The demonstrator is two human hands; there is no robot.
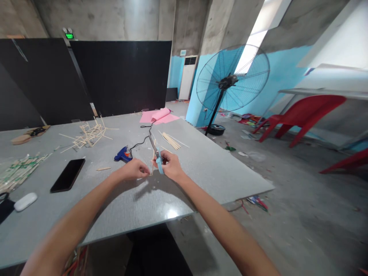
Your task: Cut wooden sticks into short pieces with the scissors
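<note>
Over the grey table point(218, 180), the left hand point(132, 169) is set in a pinch and the right hand point(171, 165) is closed around blue-handled scissors point(160, 163); just left of their handles, a thin stick point(152, 169) is held, long axis pointing away, near end at the left fingertips.

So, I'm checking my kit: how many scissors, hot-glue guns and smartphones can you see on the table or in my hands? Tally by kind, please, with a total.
Light-blue-handled scissors, in the right hand: 1
Blue hot-glue gun, on the table: 1
Black smartphone, on the table: 1
Total: 3
</note>
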